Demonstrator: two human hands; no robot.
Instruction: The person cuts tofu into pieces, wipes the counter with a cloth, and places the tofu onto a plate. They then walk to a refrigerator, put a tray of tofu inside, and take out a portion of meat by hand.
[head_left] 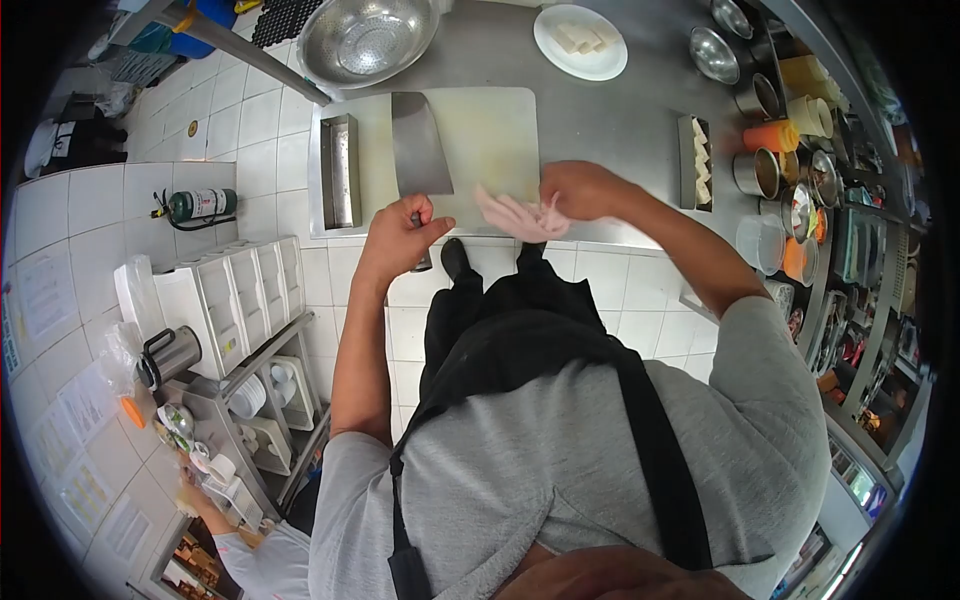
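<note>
A broad-bladed cleaver (420,140) lies over the pale cutting board (495,125), its blade pointing away from me. My left hand (402,238) is closed around its handle at the board's near edge. My right hand (583,190) grips a pink cloth (522,214), which hangs bunched over the board's near right corner, apart from the blade. Along the board's left side stands a narrow metal tray (354,215). To the right, a similar tray (687,165) contains several white pieces.
A perforated metal colander (368,42) and a white plate (548,50) with pale blocks sit at the back of the steel counter (630,120). Metal bowls, pots and containers crowd the right. A fire extinguisher (200,205) is at left; another person's arm (205,505) shows lower left.
</note>
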